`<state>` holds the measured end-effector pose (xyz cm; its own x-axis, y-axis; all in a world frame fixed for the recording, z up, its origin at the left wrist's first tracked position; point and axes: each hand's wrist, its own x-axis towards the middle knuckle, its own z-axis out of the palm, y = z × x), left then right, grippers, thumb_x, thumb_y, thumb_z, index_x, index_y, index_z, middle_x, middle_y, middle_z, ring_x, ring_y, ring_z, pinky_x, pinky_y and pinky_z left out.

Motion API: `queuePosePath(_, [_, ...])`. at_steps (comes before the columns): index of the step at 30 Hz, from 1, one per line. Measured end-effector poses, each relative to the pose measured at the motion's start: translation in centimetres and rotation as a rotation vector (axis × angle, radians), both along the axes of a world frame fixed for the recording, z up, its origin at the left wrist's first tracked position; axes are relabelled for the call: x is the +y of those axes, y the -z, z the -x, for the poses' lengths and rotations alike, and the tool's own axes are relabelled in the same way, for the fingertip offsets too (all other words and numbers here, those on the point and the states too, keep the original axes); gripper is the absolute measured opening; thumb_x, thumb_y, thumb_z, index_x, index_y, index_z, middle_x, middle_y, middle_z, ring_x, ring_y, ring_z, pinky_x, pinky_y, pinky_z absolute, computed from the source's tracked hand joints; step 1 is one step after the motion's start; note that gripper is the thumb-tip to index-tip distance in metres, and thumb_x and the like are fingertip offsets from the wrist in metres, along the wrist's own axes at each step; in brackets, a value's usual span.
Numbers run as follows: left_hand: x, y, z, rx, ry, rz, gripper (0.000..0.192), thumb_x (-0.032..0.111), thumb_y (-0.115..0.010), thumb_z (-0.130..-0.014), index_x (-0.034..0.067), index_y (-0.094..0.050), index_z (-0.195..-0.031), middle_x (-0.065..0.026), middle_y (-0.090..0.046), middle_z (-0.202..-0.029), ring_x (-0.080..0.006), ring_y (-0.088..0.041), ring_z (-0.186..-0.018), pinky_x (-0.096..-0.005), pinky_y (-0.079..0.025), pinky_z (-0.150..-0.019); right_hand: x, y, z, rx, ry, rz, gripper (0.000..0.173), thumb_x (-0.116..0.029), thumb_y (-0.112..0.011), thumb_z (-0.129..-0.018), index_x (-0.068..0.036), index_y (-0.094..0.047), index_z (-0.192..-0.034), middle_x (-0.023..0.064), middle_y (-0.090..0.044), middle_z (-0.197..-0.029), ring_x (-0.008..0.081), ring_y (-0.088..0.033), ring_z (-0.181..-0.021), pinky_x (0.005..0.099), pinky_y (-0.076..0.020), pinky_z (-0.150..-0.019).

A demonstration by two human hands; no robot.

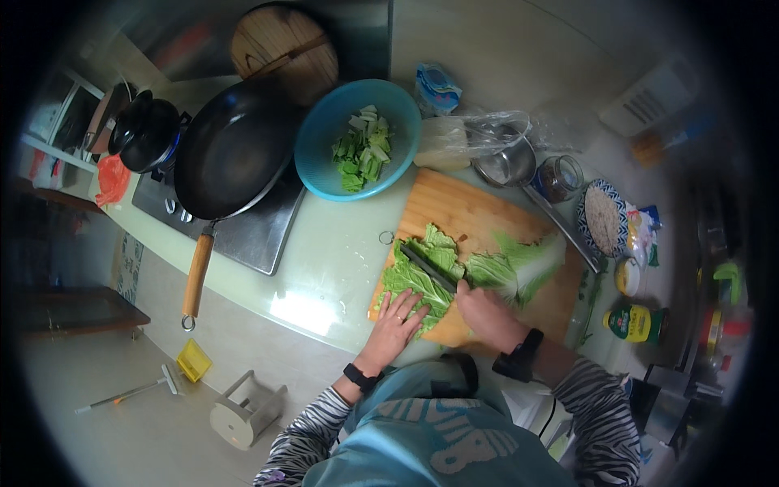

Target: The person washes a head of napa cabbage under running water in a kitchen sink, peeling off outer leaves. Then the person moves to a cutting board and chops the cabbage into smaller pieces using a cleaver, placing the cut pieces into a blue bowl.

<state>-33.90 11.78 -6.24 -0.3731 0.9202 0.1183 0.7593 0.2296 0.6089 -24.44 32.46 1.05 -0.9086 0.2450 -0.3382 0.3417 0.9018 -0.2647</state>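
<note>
My right hand grips a dark-bladed kitchen knife, whose blade lies across a green cabbage leaf. With fingers spread, my left hand presses on the near edge of that leaf. Both leaf and knife are over a wooden cutting board. To the right on the board rests another leaf, a napa cabbage leaf with a broad white rib. The knife's handle is hidden in my fist. Beyond the board's left corner, a blue plastic colander holds cut cabbage pieces.
A wok sits on the stove at left, its wooden handle jutting past the counter edge. Right of the board are a steel ladle or small pan, a glass jar, a patterned bowl and a yellow-labelled bottle.
</note>
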Motion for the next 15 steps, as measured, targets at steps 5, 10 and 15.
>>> queuePosePath(5, [0.0, 0.2, 0.1, -0.013, 0.019, -0.005, 0.045, 0.018, -0.066, -0.089, 0.015, -0.056, -0.132, -0.0098, -0.047, -0.142, -0.0311, -0.038, -0.139, -0.0591, -0.025, -0.116, 0.2, 3.1, -2.5, 0.204, 0.178, 0.062, 0.020, -0.018, -0.055, -0.096, 0.001, -0.052, -0.095, 0.0231, -0.062, -0.061, 0.0414, -0.064, -0.056, 0.0495, -0.0506, -0.050])
queuePosePath(10, [-0.4, -1.1, 0.3, 0.041, 0.048, 0.018, 0.044, 0.020, -0.062, -0.093, 0.017, -0.054, -0.135, -0.0076, -0.046, -0.145, -0.0293, -0.036, -0.141, -0.0557, -0.023, -0.117, -0.6, 1.8, -3.1, 0.234, 0.250, 0.103, 0.023, -0.024, -0.054, -0.099, -0.001, -0.052, -0.096, 0.0218, -0.061, -0.060, 0.0407, -0.063, -0.055, 0.0503, -0.0494, -0.049])
queuePosePath(15, [-2.7, -2.4, -0.4, 0.132, -0.073, -0.120, 0.041, 0.015, -0.062, -0.088, 0.014, -0.058, -0.129, -0.0079, -0.052, -0.132, -0.0286, -0.046, -0.129, -0.0497, -0.033, -0.111, -0.6, -5.4, -3.3, 0.170, 0.164, 0.034, 0.019, -0.020, -0.052, -0.098, -0.002, -0.053, -0.100, 0.0205, -0.062, -0.060, 0.0395, -0.065, -0.056, 0.0505, -0.0511, -0.051])
